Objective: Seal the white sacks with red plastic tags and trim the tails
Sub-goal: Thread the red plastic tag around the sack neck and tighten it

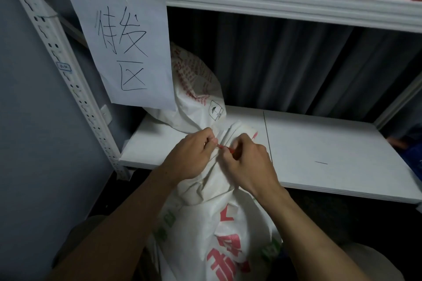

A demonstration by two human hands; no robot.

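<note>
Your left hand (194,155) and right hand (246,162): both pinch the red tag (225,148) at the gathered neck of the sack (217,219), which stands below the shelf (319,155). Risk: loosen your pinch and the neck spreads, the tag slips.

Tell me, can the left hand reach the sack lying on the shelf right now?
Probably yes: the sack on the shelf lies just beyond the left hand, nothing between, though that hand is pinching the red tag.
</note>
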